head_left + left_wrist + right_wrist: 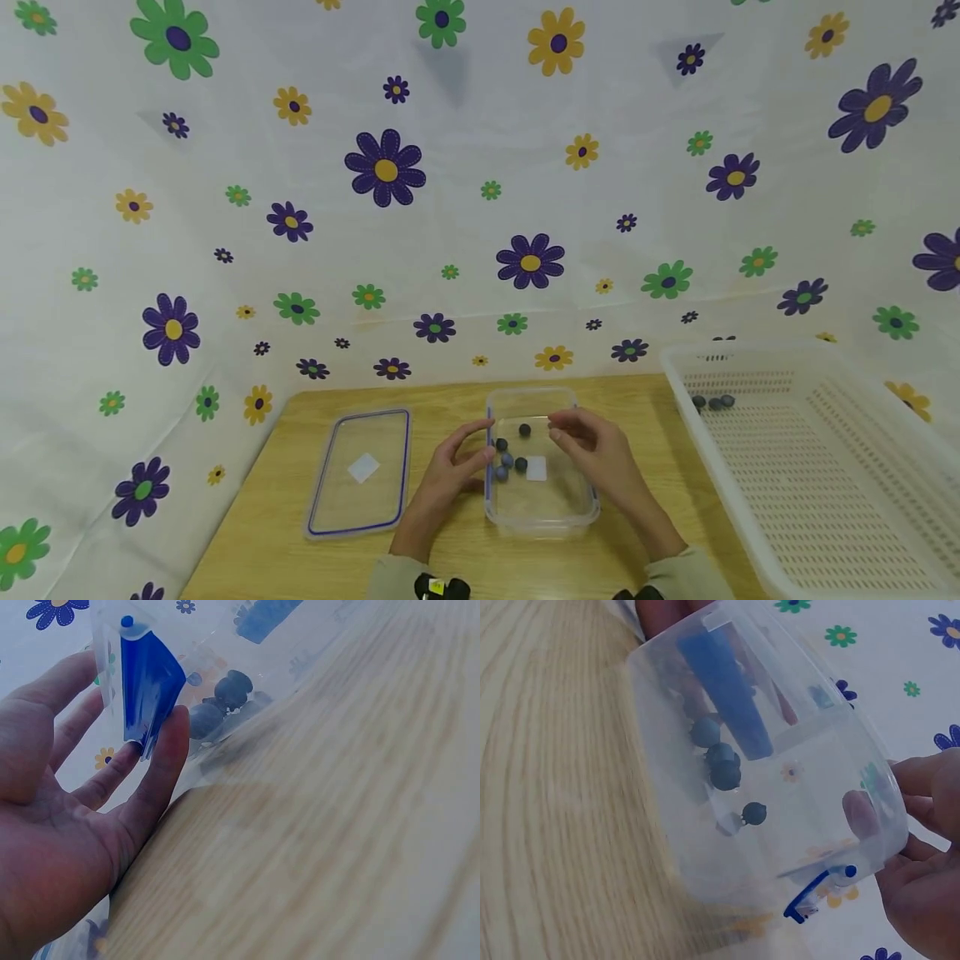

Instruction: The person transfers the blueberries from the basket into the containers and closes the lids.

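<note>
A clear plastic food container [543,518] with blue side latches is between both hands on the wooden table. Inside are several blueberries [507,460], mostly bunched toward its left side; one [754,814] sits apart. My left hand [447,477] holds the container's left side, its thumb and fingers around the blue latch flap [146,682] in the left wrist view. At the opposite side, my right hand [602,454] grips the right wall near the rim, and a fingertip [861,814] shows through the clear plastic. Whether the base touches the table is unclear.
Left of the container lies its flat lid [367,510] with a blue seal, a white square on it. A large white perforated basket [720,483] stands at the right, several blueberries [715,403] in its far left corner. A flower-patterned cloth [457,242] hangs behind the table.
</note>
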Demonstrator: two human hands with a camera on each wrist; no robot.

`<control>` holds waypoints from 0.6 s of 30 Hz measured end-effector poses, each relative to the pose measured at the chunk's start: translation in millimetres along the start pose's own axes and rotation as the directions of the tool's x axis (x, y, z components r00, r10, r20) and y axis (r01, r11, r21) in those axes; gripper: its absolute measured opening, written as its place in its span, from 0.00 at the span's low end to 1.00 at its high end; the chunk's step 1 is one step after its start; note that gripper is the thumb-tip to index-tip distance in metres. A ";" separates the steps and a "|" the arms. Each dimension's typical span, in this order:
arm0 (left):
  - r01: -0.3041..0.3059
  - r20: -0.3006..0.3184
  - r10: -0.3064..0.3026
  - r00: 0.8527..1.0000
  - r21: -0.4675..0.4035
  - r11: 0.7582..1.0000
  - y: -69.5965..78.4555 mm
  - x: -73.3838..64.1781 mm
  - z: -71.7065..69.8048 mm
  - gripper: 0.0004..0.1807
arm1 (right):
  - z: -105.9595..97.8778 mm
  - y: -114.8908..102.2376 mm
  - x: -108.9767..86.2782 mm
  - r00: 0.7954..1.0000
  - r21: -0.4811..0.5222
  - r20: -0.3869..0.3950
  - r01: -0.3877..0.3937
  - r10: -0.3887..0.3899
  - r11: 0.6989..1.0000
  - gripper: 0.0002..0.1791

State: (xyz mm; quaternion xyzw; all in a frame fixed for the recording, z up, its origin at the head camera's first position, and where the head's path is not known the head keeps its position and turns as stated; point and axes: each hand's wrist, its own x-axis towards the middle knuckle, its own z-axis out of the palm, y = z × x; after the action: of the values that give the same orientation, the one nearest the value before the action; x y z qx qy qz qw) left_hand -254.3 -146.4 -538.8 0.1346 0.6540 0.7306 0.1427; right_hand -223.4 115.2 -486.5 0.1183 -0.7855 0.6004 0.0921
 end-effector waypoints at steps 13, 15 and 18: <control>-0.007 -0.002 0.007 1.000 0.002 1.000 1.6 2.4 0.7 0.31 | -64.5 -72.0 7.4 0.988 -0.059 0.026 0.156 -0.155 0.986 0.13; -0.003 -0.002 0.003 1.000 -0.006 1.000 0.5 1.8 0.3 0.31 | -82.5 -82.7 9.8 0.981 -0.108 0.016 0.192 -0.191 0.975 0.12; -0.007 -0.006 0.007 1.000 -0.003 1.000 -1.0 1.0 -0.8 0.31 | -108.3 -89.8 16.3 0.972 -0.185 -0.004 0.231 -0.236 0.955 0.13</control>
State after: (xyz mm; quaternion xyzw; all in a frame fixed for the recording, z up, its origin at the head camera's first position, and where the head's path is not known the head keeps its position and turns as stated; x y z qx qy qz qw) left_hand -255.6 -146.6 -539.8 0.1347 0.6528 0.7325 0.1383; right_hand -212.0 196.0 -370.7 0.1936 -0.8168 0.5118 0.1831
